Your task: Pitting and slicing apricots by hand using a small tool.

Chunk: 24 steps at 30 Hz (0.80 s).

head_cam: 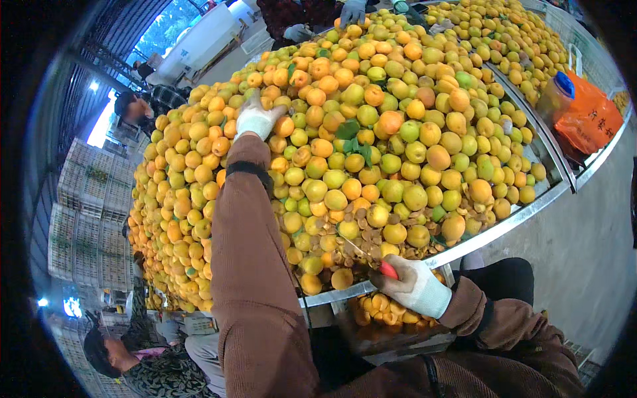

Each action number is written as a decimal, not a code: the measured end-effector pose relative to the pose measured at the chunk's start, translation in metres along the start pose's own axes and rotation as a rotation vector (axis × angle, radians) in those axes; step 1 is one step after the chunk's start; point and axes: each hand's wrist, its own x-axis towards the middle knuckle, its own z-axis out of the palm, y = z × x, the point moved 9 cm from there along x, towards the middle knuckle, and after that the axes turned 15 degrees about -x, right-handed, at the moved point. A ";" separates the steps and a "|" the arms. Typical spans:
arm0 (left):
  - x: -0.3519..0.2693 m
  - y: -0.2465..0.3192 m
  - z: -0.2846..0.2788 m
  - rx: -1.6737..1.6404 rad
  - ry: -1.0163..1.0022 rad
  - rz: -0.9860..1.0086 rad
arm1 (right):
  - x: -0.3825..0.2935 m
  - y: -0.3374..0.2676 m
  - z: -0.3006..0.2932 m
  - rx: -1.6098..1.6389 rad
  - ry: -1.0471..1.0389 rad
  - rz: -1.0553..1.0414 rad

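Note:
My left hand, in a white knit glove, reaches across a heap of apricots. Its thumb and fingers are apart around fruit there; the fingertips are partly hidden, so I cannot tell whether it grips one. At the near edge, my right hand, gloved too, is closed on the red handle of a knife. The thin blade points up and left over the fruit. Loose brown apricot pits lie among the apricots by the blade. Below the metal table rim, a container holds orange apricot halves.
An orange plastic bag and a blue-lidded plastic jar stand at the right. A metal divider crosses the table. Co-workers sit at left; another's gloved hands touch the far side. Plastic crates are stacked at left.

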 end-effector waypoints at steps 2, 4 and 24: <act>-0.003 -0.013 0.009 -0.051 -0.117 -0.104 | 0.006 0.002 -0.002 -0.052 -0.037 0.057; -0.016 0.012 0.028 -0.246 -0.191 -0.161 | 0.014 0.010 -0.011 -0.080 -0.037 0.103; 0.111 0.021 0.077 0.316 -0.177 -0.102 | 0.070 0.021 -0.036 -0.187 -0.007 -0.035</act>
